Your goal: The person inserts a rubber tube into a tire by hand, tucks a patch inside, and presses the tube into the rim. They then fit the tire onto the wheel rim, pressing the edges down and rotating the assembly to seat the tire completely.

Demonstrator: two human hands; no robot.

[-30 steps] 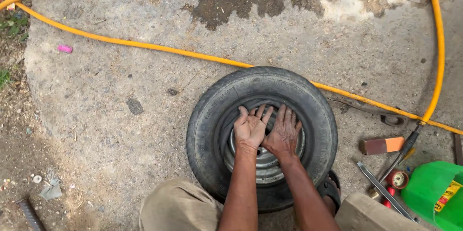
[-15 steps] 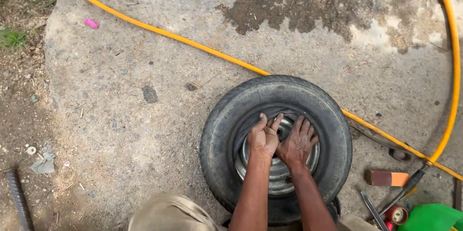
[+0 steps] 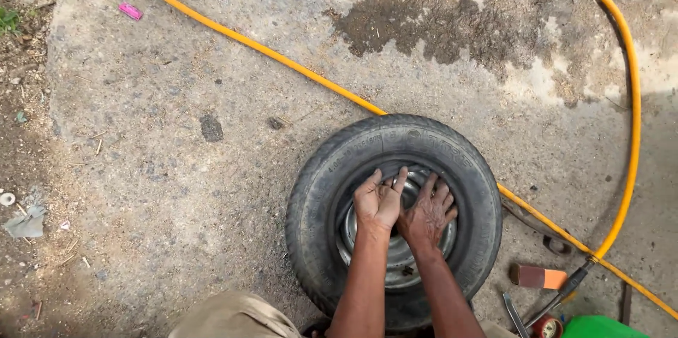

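Small black tyre on grey steel rim, lying flat on concrete slab, lower centre-right, just in front of person's knees. Likely heavyish as unit; rubber stiff but sidewall gives under push, rim rigid. Best hold: outer tread edge both sides, or inner bead lip. Tread worn, dusty, raised lettering on sidewall. Left hand and right hand side by side, fingers spread flat, pressing on inner bead at rim's far edge, gripping nothing. Yellow hose runs behind tyre
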